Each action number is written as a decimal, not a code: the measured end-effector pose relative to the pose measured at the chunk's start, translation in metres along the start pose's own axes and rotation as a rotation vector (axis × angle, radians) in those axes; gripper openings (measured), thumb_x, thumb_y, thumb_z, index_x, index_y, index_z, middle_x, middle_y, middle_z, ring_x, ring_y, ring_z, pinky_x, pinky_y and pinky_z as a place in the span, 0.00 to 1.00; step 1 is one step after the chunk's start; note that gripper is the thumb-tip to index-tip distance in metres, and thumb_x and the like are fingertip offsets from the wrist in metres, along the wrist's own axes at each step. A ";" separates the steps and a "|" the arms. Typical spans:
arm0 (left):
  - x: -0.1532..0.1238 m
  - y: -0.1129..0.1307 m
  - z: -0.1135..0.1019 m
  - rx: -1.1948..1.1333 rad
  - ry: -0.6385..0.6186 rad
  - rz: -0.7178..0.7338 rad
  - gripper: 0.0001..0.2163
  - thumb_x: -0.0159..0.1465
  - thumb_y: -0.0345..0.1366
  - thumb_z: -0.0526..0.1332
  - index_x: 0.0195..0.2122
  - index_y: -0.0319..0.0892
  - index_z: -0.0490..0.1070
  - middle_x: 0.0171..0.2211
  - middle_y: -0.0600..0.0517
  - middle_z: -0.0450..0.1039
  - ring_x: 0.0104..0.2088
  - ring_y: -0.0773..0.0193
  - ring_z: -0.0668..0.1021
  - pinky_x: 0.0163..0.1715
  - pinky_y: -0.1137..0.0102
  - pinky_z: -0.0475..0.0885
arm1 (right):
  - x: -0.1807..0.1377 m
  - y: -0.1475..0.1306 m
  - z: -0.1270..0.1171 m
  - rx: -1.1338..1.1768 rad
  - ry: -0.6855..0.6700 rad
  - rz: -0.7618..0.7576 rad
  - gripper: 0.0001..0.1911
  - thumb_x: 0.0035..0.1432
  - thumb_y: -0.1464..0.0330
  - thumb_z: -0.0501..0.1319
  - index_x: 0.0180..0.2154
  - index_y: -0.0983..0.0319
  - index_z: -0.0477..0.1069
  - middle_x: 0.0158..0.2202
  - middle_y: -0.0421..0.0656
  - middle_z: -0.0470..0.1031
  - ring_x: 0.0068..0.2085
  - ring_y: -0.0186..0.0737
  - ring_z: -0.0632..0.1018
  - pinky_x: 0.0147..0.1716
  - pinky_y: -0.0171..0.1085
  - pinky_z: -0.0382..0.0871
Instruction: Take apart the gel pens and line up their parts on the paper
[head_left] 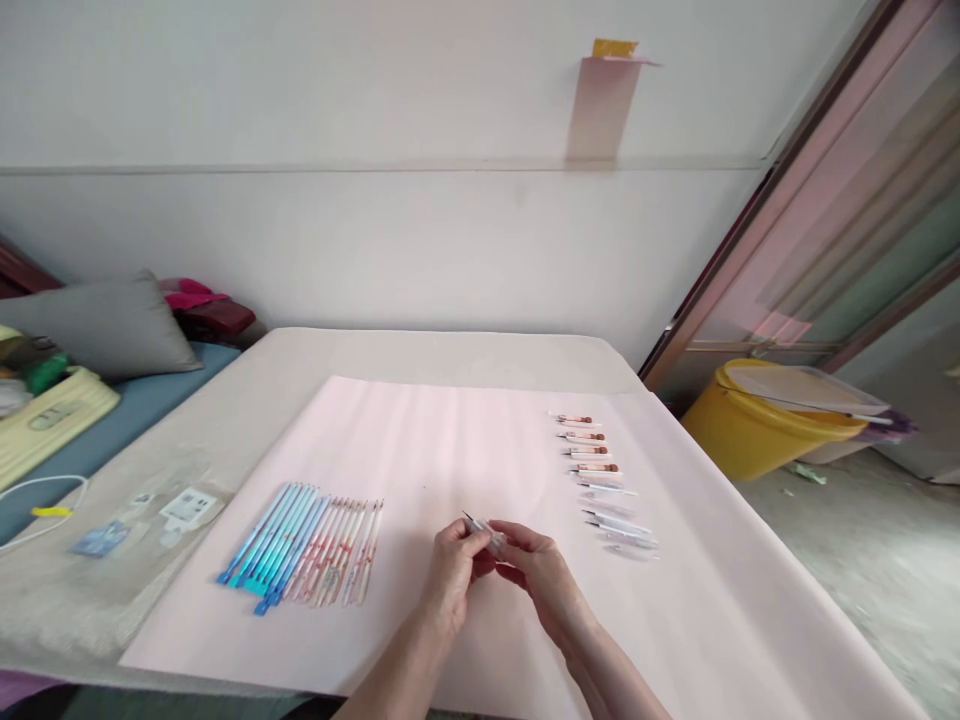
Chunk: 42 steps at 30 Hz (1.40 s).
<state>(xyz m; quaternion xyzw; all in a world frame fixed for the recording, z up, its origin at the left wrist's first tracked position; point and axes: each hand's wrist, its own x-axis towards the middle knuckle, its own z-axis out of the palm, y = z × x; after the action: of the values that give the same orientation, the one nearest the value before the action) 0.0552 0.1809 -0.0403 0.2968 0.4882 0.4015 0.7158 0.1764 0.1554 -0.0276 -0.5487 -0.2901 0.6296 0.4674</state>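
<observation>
Over the front middle of the pink sheet, my left hand (452, 568) and my right hand (534, 562) meet, both closed on one small clear-and-white pen (480, 528). Its dark tip points up and to the left. Part of it is hidden behind my fingers, and I cannot tell whether the clear part is a wrapper. Right of my hands, several white pens (619, 528) lie with clear pieces among them. Farther back is a column of several short pens (592, 468) with brown figures at one end.
At the left, several blue pens (281, 545) lie beside several white pens with red patterns (337, 550). Clear plastic bags (187, 508) rest on the beige cloth. A yellow bin (739, 425) stands on the floor at the right. A white wall (420, 250) rises behind the table.
</observation>
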 end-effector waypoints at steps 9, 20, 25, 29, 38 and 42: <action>-0.009 -0.011 0.009 0.199 -0.029 0.044 0.12 0.47 0.43 0.66 0.26 0.39 0.71 0.23 0.51 0.70 0.24 0.69 0.68 0.23 0.74 0.61 | -0.010 0.002 -0.024 0.082 -0.067 0.017 0.17 0.42 0.67 0.67 0.38 0.63 0.75 0.31 0.43 0.76 0.32 0.36 0.75 0.36 0.36 0.68; -0.005 0.001 0.002 0.154 -0.118 -0.093 0.15 0.47 0.43 0.66 0.33 0.40 0.69 0.31 0.49 0.72 0.30 0.67 0.72 0.29 0.74 0.65 | -0.027 -0.002 -0.173 -0.380 0.144 -0.061 0.20 0.40 0.69 0.62 0.40 0.61 0.76 0.39 0.44 0.75 0.35 0.40 0.72 0.34 0.37 0.67; 0.001 0.003 0.001 0.148 -0.112 -0.114 0.14 0.48 0.41 0.65 0.33 0.39 0.68 0.31 0.49 0.72 0.30 0.69 0.72 0.29 0.74 0.65 | -0.016 -0.007 -0.220 -0.662 0.128 -0.081 0.20 0.40 0.70 0.57 0.37 0.62 0.77 0.35 0.44 0.77 0.29 0.39 0.72 0.28 0.37 0.65; 0.002 -0.002 0.001 0.155 -0.121 -0.135 0.13 0.49 0.41 0.65 0.33 0.39 0.68 0.31 0.50 0.72 0.29 0.69 0.72 0.28 0.75 0.65 | -0.009 -0.008 -0.225 -0.772 0.080 -0.232 0.17 0.44 0.70 0.56 0.36 0.60 0.77 0.39 0.46 0.76 0.34 0.43 0.73 0.31 0.38 0.67; 0.005 -0.002 -0.001 0.125 -0.119 -0.135 0.13 0.49 0.40 0.65 0.33 0.39 0.69 0.31 0.50 0.73 0.29 0.70 0.72 0.28 0.75 0.65 | -0.010 0.010 -0.227 -1.035 0.180 -0.518 0.13 0.55 0.67 0.54 0.38 0.57 0.76 0.38 0.46 0.75 0.40 0.44 0.74 0.39 0.42 0.68; 0.006 -0.002 -0.002 0.117 -0.110 -0.144 0.13 0.49 0.40 0.65 0.32 0.39 0.69 0.31 0.50 0.73 0.28 0.70 0.72 0.27 0.76 0.65 | -0.022 0.013 -0.229 -1.190 0.339 -0.623 0.11 0.56 0.64 0.54 0.36 0.56 0.75 0.38 0.44 0.75 0.41 0.44 0.74 0.40 0.43 0.69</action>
<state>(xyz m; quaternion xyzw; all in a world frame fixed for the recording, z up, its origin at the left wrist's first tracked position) 0.0553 0.1848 -0.0453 0.3238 0.4908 0.3031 0.7500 0.3927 0.0962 -0.0819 -0.6939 -0.6530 0.1054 0.2847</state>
